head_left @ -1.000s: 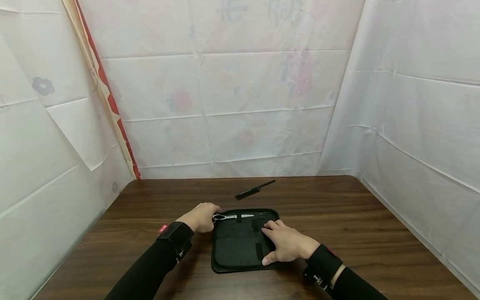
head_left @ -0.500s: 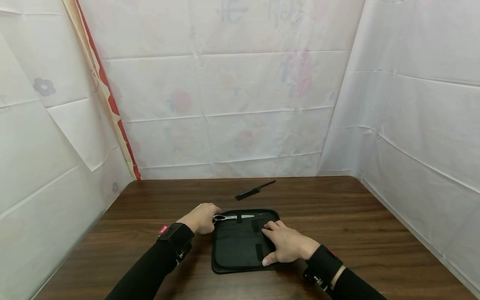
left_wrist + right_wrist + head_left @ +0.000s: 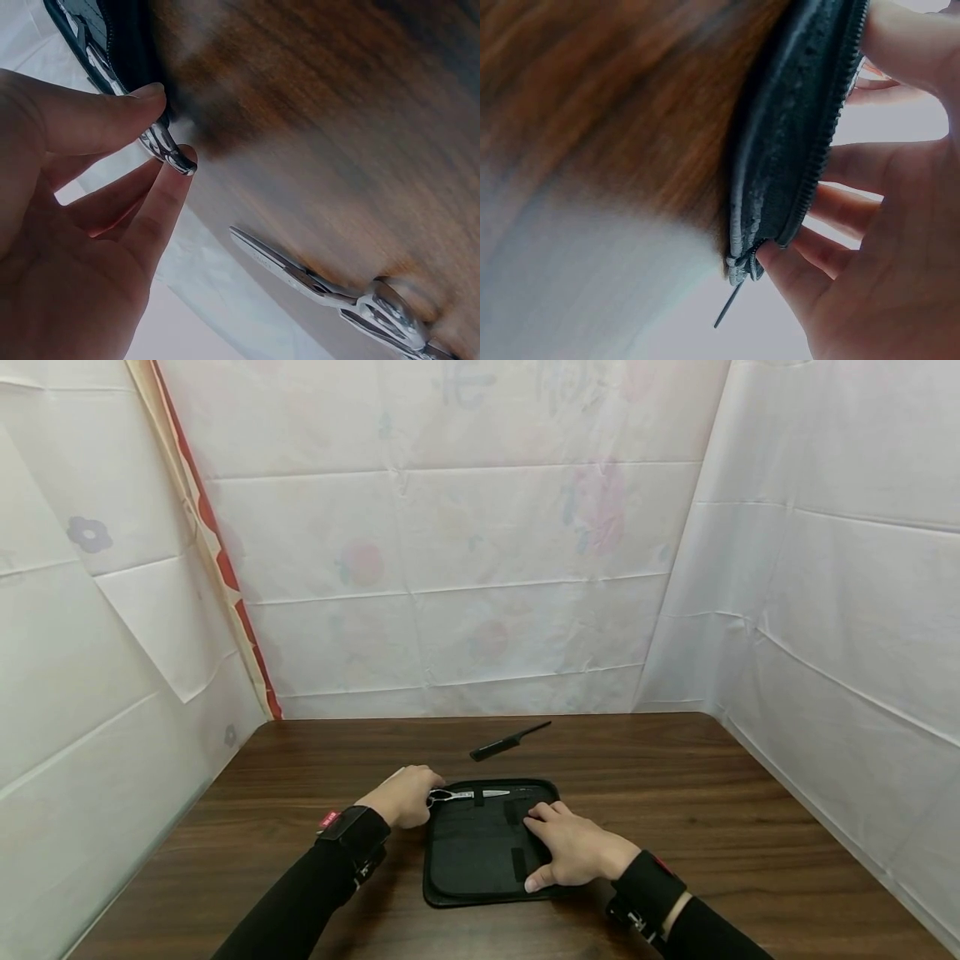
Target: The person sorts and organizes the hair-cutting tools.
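A black zippered scissor case (image 3: 480,852) lies with its inner panel and elastic loops facing up. Silver scissors (image 3: 459,794) lie along its far edge, their blades passing under one loop. My left hand (image 3: 402,796) pinches the scissors' finger rings at the case's far left corner; in the left wrist view thumb and fingertip meet the metal handle (image 3: 159,141). My right hand (image 3: 573,846) rests on the case's right side, fingers spread, thumb near the front edge. In the right wrist view its fingertips touch the zipper edge (image 3: 810,165).
A second pair of scissors (image 3: 300,280) lies on the wooden table beyond my left hand, mostly hidden in the head view. A black tail comb (image 3: 497,747) lies behind the case. White sheeting (image 3: 465,635) hangs at the back and both sides.
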`<state>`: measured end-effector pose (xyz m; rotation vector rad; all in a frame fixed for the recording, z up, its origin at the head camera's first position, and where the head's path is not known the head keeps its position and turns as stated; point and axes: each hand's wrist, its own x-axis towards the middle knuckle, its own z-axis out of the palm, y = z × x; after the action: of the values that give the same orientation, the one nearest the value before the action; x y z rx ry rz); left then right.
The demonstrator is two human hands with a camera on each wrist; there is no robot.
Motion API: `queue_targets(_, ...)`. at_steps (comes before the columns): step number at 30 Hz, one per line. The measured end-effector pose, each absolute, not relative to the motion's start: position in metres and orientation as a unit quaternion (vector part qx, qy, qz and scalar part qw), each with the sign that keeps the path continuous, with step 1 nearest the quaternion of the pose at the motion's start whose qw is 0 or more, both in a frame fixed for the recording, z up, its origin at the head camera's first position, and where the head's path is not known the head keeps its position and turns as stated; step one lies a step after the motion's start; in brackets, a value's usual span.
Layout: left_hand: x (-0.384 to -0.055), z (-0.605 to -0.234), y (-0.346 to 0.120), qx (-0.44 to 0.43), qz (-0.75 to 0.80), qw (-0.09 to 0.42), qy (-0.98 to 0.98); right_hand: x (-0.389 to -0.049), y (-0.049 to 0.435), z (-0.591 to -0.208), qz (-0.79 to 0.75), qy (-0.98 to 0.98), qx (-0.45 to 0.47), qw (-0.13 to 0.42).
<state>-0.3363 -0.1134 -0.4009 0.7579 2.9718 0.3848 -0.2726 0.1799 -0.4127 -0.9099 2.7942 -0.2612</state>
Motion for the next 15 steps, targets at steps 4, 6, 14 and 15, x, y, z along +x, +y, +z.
queue_targets(4,-0.3356,-0.3994,-0.1129,0.247,0.122,0.026,0.961,-0.2722,0.1804,-0.412,-0.091,0.943,-0.306,0.096)
queue_targets(6,-0.3355,-0.3985,-0.1125,0.246,0.119,0.028,0.961,-0.272,0.1805,-0.4117,-0.091,0.943,-0.305,0.096)
queue_targets(14,-0.3374,-0.3991,-0.1114,0.242,0.109,0.036,0.964,-0.2708,0.1798,-0.412,-0.093,0.942,-0.308,0.092)
queue_targets(15,-0.3377,-0.3991,-0.1113,0.242,0.108,0.037,0.964,-0.2707,0.1796,-0.4121,-0.092,0.942,-0.308,0.091)
